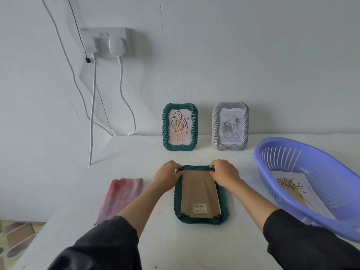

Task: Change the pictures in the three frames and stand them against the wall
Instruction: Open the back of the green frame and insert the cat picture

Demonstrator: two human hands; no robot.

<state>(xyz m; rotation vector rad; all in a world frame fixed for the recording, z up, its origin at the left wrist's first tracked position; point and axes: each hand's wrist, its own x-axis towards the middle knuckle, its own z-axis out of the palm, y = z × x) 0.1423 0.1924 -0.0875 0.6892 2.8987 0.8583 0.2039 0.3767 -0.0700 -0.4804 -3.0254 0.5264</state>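
Observation:
A dark green frame point(224, 203) lies face down on the white table in front of me, its brown cardboard back point(198, 193) with a barcode sticker facing up. My left hand point(167, 175) grips its far left corner and my right hand point(224, 172) grips its far right corner, fingers pressed on the top edge of the backing. Against the wall stand another green frame point(180, 127) holding a leaf line drawing and a grey frame point(230, 126) holding a rose picture.
A purple plastic basket point(288, 152) sits at the right with flower drawings point(292, 187) inside. A pink and purple picture point(120, 197) lies flat at the left. White cables point(93, 114) hang from a wall socket point(106, 42). The table edge runs down the left side.

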